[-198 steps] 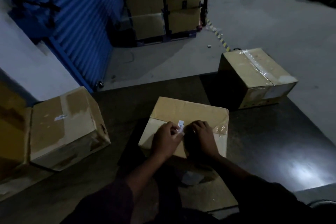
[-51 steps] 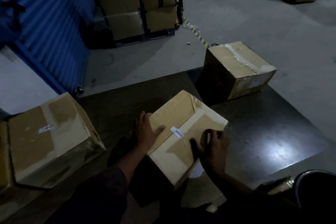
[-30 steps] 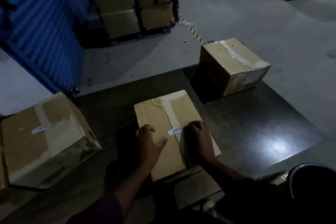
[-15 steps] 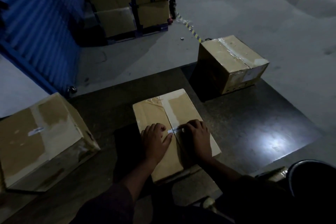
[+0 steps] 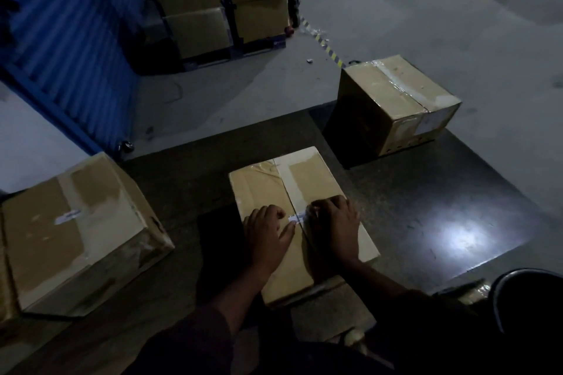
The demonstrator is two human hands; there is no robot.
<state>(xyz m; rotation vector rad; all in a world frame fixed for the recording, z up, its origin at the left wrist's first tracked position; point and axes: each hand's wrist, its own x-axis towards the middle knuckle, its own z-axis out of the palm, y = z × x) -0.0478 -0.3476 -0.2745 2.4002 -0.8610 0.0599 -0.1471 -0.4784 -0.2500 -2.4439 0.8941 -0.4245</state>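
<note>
- Two hands meet at the centre of the frame on top of a taped cardboard box (image 5: 304, 186). The box lies flat on the dark counter (image 5: 426, 207), just in front of the person.
- The small white label (image 5: 297, 218) sits across the box's taped middle seam, between the hands. From this, the work looks like fixing or lifting that label.
- The left hand (image 5: 268, 236) lies palm down on the left flap with its fingers loosely bent. Its thumb stretches out to the label's near end, probably to pin it and steady the lid.
- The right hand (image 5: 336, 230) rests on the right flap with its fingertips bunched at the label's other end. In this dim light I cannot tell whether they pinch the label or only press on it.
- Both forearms come in from the lower edge, so the weight of the hands likely stops the box sliding during the fine work.
- A larger box (image 5: 76, 231) stands at the left of the frame and a second box (image 5: 393, 100) at the upper right, at the counter's far corner. Both are well apart from the one in hand, which leaves room to turn it.
- Stacked cartons (image 5: 198, 24) stand on a rack at the top centre, beside a blue shutter (image 5: 76, 24) at the upper left.
</note>
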